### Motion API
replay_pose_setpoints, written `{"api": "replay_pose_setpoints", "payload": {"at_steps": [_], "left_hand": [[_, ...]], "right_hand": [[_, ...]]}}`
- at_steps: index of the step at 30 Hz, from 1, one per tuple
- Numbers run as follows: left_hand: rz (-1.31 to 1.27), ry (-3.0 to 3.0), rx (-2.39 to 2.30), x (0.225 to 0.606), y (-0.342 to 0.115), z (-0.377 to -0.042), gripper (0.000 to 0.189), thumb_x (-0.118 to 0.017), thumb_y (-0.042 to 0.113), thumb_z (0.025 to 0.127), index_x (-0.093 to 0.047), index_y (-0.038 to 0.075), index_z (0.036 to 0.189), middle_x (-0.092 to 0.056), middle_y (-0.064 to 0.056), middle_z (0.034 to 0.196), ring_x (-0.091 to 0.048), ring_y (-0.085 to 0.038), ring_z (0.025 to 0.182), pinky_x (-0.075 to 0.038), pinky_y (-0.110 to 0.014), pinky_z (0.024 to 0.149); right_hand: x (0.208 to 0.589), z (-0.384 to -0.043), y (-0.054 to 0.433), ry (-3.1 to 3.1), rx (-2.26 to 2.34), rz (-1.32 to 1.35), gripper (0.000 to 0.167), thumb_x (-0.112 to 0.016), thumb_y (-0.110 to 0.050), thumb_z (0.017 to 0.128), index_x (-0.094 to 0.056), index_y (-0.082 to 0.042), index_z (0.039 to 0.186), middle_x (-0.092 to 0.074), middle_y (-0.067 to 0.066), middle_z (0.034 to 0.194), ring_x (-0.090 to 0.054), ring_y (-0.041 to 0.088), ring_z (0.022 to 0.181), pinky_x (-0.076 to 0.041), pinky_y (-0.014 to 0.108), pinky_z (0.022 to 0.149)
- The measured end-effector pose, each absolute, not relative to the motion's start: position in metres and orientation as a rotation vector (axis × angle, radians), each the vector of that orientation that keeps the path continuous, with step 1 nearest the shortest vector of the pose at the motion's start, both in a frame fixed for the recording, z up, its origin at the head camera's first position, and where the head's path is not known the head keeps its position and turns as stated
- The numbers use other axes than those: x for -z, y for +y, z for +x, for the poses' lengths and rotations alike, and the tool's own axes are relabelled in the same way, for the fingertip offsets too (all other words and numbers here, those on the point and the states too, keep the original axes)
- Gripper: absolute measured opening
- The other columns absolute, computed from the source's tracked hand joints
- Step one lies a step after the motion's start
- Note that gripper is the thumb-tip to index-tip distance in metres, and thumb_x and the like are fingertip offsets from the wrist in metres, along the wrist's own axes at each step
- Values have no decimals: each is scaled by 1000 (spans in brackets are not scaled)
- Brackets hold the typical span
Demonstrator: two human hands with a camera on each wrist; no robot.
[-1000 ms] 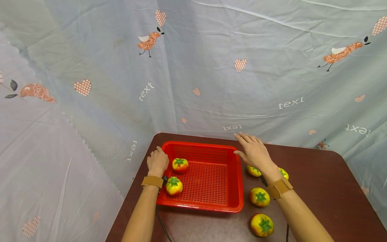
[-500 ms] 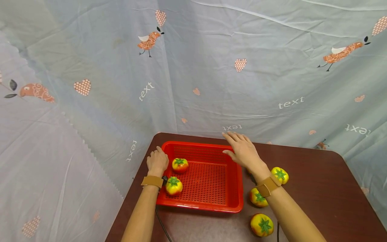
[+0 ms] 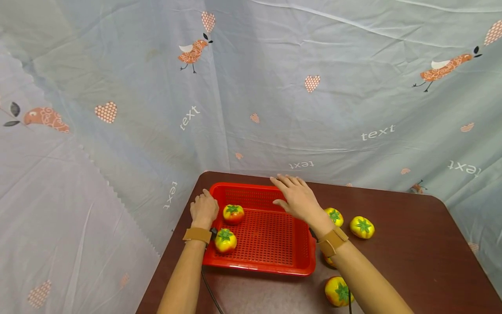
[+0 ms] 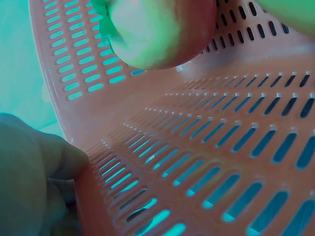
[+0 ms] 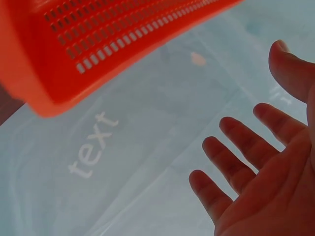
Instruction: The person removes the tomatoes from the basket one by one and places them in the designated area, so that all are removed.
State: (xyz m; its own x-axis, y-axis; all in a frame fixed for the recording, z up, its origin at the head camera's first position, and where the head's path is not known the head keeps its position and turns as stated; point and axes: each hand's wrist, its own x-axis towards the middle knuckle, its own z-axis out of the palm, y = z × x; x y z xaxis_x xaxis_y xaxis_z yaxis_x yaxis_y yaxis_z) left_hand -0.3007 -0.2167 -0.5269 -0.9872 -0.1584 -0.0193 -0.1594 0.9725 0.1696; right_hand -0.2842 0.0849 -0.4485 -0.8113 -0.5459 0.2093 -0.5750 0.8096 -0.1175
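Note:
A red plastic basket [image 3: 259, 269] with slotted walls rests on the table. My left hand [image 3: 204, 210] grips its left rim; in the left wrist view, curled fingers [image 4: 64, 160] meet the basket wall [image 4: 113, 110]. Inside, along the left side, sit two yellow-red fruits with green leafy tops, a rear fruit [image 3: 233, 214] and a front fruit [image 3: 225, 241]. Over the basket's back right corner hovers my right hand [image 3: 298, 201], holding nothing. Its fingers are spread and fairly straight in the right wrist view, with the thumb [image 5: 293, 71] apart from them.
To the right of the basket, similar fruits lie on the dark red-brown table [image 3: 412, 244]: a back fruit [image 3: 334, 215], a far-right fruit [image 3: 362, 227], a front fruit [image 3: 337, 291] and one mostly behind my right wrist. A patterned grey-blue curtain [image 3: 274, 87] hangs behind and at left.
My right hand has moved left from beyond the basket's right rim to over its back right corner, uncovering fruits on the table. My left hand and the basket stay put.

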Motion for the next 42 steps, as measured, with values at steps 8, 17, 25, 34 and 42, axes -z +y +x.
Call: {"api": "replay_pose_setpoints", "payload": {"at_steps": [8, 17, 25, 34, 42], "left_hand": [[-263, 3105, -264, 528, -218, -302, 62, -45, 22, 99, -29, -18, 144, -52, -35, 133, -52, -47, 120, -43, -57, 102], [-250, 3102, -276, 527, -217, -301, 61, -45, 22, 99, -29, -17, 144, -51, -35, 135, -51, -47, 122, -42, -58, 103], [-251, 3102, -281, 527, -217, -301, 61, -45, 23, 99, -30, -17, 144, -52, -34, 135, -52, -47, 121, -43, -57, 102], [-243, 3099, -279, 525, -216, -302, 62, -46, 23, 100, -29, -18, 144, -51, -34, 135, -51, -48, 121, -42, -58, 103], [-244, 3099, -267, 526, -218, -301, 63, -48, 23, 99, -29, -18, 143, -51, -35, 135, -51, -48, 122, -42, -58, 103]], "right_hand": [[453, -284, 56, -2845, -270, 965, 69, -66, -39, 92, -39, -17, 151, -43, 11, 153, -42, 34, 139, -32, 50, 115], [458, -280, 25, -2858, -175, 1044, 69, -65, -41, 92, -38, -19, 152, -42, 10, 154, -41, 31, 141, -30, 47, 117], [463, -276, 5, -2880, -72, 1093, 70, -63, -45, 92, -37, -21, 152, -43, 6, 153, -41, 28, 141, -31, 46, 117], [477, -271, -13, -2866, 11, 1146, 69, -65, -46, 90, -40, -23, 151, -45, 3, 152, -44, 24, 139, -33, 43, 117], [490, -265, -27, -2844, 113, 1201, 67, -64, -50, 90, -43, -25, 148, -46, 0, 151, -46, 21, 137, -35, 41, 115]]}}
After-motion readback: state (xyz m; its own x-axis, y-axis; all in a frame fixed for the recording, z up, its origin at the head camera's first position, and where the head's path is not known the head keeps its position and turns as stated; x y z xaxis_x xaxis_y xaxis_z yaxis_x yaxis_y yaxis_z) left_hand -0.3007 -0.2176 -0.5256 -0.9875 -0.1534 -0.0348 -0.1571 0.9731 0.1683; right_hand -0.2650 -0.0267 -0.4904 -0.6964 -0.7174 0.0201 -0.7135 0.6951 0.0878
